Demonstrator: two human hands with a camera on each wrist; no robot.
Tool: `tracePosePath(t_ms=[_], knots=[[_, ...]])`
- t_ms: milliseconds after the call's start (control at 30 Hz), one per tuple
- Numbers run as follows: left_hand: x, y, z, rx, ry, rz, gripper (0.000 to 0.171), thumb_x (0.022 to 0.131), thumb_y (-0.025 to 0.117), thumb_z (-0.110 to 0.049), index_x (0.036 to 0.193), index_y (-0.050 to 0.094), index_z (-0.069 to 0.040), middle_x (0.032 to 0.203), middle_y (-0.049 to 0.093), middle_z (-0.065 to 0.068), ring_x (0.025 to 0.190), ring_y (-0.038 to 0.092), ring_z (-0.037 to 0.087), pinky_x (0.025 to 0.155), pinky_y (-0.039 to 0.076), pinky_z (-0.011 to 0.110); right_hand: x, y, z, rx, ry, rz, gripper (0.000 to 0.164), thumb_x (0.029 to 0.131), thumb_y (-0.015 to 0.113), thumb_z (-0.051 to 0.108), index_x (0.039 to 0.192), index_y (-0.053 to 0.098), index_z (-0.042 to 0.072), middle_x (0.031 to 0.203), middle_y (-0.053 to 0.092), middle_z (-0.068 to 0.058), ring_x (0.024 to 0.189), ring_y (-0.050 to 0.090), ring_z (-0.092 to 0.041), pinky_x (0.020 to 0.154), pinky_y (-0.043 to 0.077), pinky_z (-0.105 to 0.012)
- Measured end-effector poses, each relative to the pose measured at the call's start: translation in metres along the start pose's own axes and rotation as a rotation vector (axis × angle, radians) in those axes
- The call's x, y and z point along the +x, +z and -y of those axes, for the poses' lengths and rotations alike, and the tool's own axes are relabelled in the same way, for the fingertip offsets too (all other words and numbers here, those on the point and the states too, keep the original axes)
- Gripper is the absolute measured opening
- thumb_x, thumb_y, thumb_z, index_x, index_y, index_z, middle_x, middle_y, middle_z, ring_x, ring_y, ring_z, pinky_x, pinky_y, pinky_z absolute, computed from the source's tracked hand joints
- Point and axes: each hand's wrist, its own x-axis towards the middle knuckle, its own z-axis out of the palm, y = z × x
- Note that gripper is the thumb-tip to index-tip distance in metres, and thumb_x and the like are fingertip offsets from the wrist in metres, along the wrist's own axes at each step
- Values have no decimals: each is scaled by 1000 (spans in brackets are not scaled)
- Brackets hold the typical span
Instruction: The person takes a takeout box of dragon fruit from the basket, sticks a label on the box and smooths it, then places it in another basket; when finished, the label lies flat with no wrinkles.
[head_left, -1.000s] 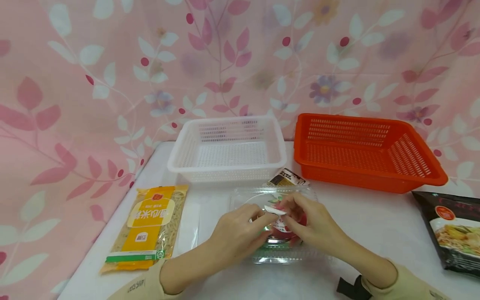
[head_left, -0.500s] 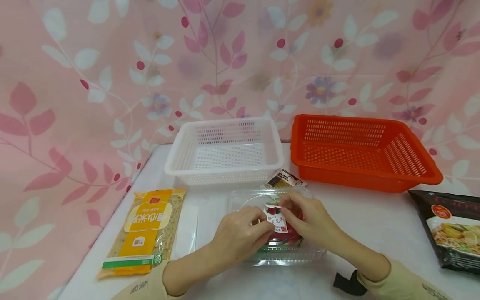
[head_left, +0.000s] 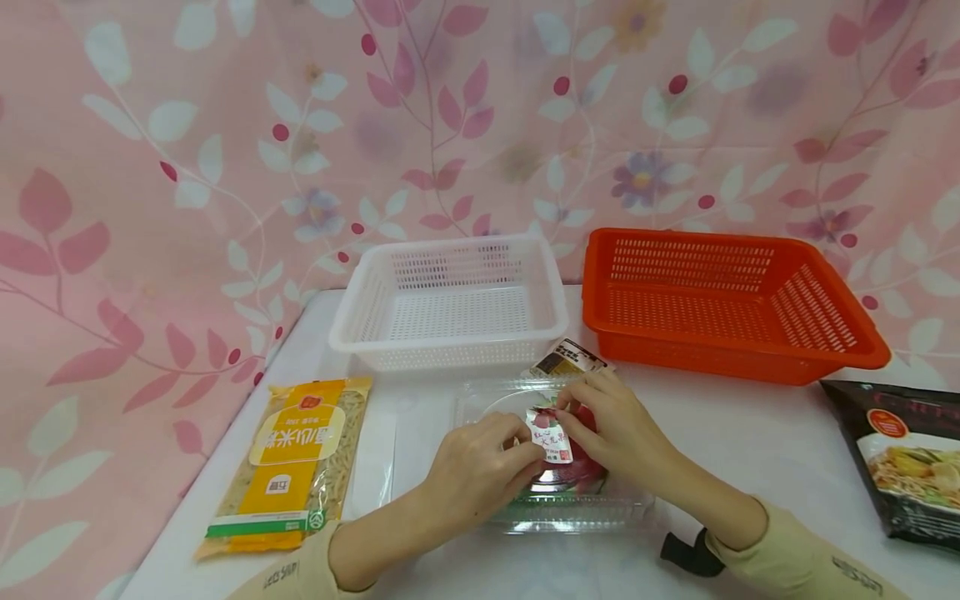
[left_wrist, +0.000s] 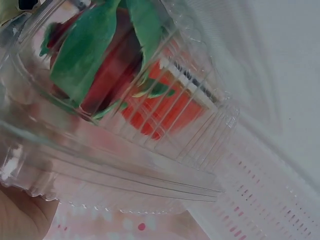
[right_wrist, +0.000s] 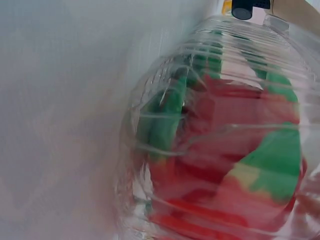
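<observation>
A clear plastic clamshell box (head_left: 570,518) lies on the table in front of me. A red dragon fruit (head_left: 583,477) with green scales shows through its lid, large in the right wrist view (right_wrist: 220,145) as well. Over the lid is a white label (head_left: 551,440) with red lettering and a fruit picture. My left hand (head_left: 480,462) pinches the label's left edge with curled thumb and forefinger. At the upper right corner, my right hand (head_left: 622,429) pinches it too. Whether the label sticks to the lid cannot be told. In the left wrist view, the box wall (left_wrist: 135,172) fills much of the frame.
Behind the box stand a white basket (head_left: 450,350) and a red-orange basket (head_left: 712,358). A small packet (head_left: 570,358) lies between them. To the left is a yellow pasta bag (head_left: 288,458); to the right, a black noodle bag (head_left: 900,467). A black strap (head_left: 690,554) lies near my right sleeve.
A second ago the label was curled up between both hands, its white back showing. Now it lies flatter with its printed face up. My right hand has shifted slightly; the left has barely moved.
</observation>
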Motion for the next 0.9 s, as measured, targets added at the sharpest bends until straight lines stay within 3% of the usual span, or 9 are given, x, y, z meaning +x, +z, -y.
tracePosePath(t_ms=[200, 433, 733, 900], knots=[[-1, 2, 1, 8, -11, 13, 7, 72, 75, -18, 72, 69, -22, 75, 54, -8, 68, 53, 5, 51, 40, 10, 3, 1, 0, -9, 29, 30, 16, 73, 74, 6, 79, 63, 15, 78, 56, 6, 79, 45, -13, 87, 40, -42], [-1, 4, 1, -2, -14, 16, 8, 72, 74, -16, 71, 69, -22, 73, 54, -8, 66, 52, 4, 50, 38, 10, 3, 1, 0, -22, 53, 55, 16, 73, 75, 8, 79, 63, 17, 81, 58, 6, 81, 45, -13, 74, 42, -35], [0, 5, 2, 13, 5, 28, 8, 72, 75, -19, 71, 68, -21, 74, 54, -8, 63, 50, 4, 51, 38, 11, 4, 1, -2, -34, 75, 89, 17, 72, 76, 9, 76, 62, 18, 77, 54, 7, 81, 44, -14, 81, 40, -38], [-1, 6, 1, 26, 20, 32, 6, 73, 72, -16, 71, 67, -20, 78, 56, -6, 72, 53, 9, 58, 42, 18, 4, 2, -3, -44, 52, 79, 19, 73, 76, 11, 82, 61, 16, 74, 51, 5, 78, 43, -14, 83, 40, -40]])
